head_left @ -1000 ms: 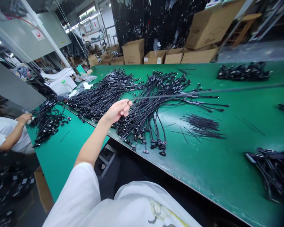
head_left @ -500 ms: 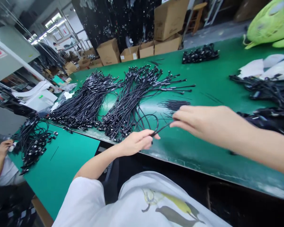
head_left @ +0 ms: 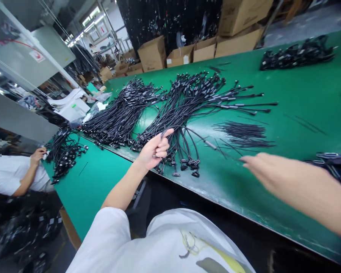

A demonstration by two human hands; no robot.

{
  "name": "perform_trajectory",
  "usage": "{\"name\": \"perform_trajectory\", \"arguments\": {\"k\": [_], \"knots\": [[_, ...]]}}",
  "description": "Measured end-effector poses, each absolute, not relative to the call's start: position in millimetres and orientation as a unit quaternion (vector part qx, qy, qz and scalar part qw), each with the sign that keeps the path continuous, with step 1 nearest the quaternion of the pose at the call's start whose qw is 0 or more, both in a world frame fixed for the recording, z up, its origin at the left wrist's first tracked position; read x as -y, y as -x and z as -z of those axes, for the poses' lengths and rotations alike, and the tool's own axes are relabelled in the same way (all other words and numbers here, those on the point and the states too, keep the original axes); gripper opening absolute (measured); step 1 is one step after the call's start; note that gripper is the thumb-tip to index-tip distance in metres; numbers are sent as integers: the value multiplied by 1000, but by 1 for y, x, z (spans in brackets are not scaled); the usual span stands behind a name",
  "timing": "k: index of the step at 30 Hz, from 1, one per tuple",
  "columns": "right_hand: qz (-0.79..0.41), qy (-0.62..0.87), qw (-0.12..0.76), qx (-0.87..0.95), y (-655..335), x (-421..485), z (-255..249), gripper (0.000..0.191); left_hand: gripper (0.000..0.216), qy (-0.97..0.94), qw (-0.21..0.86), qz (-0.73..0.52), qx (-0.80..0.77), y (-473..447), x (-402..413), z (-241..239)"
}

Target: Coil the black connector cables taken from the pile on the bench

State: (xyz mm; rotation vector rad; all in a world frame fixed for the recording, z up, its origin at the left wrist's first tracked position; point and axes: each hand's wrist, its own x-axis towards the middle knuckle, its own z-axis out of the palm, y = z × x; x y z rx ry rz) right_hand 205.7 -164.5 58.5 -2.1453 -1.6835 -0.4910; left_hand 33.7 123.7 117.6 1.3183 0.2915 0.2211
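My left hand [head_left: 155, 151] is closed round a thin black cable [head_left: 194, 133], its index finger stretched along it, above the table's front edge. The cable runs right, past a grey sleeve, towards my right hand [head_left: 284, 176]. The fingers of that hand are pressed together at the cable's far end, which is blurred by motion. Below and beside my left hand hang several cable ends with black connectors [head_left: 191, 163]. A large bundle of similar cables [head_left: 170, 108] lies just behind. Thin black ties [head_left: 243, 133] lie in a loose pile behind the right fingertips.
A second cable bundle [head_left: 122, 110] lies to the left on the green table [head_left: 272, 87]. More black cables [head_left: 298, 53] sit at the back right and right edge. Cardboard boxes [head_left: 152, 53] stand behind. At the left, a person [head_left: 25, 170] handles another cable pile [head_left: 66, 155].
My hands have moved apart, and the looped cable is now stretched out between them. The camera view has turned right, so the bundles appear further right except where my hands moved.
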Motion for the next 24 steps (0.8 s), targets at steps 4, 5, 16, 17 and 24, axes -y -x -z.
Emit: {"name": "perform_trajectory", "arguments": {"k": [4, 5, 16, 17, 24], "knots": [[47, 686, 189, 701, -153, 137, -78, 31, 41, -765, 640, -70, -19, -49, -82, -103], [27, 685, 210, 697, -149, 131, -86, 32, 42, -802, 595, -60, 13, -49, -74, -100], [-150, 665, 653, 329, -163, 88, -55, 39, 43, -519, 853, -26, -51, -61, -48, -79], [-184, 651, 678, 288, -157, 82, -49, 36, 43, -497, 865, -22, -64, -65, -43, -74], [-181, 599, 766, 148, -138, 67, -36, 33, 44, -319, 923, -104, -188, -76, -28, -55]]}}
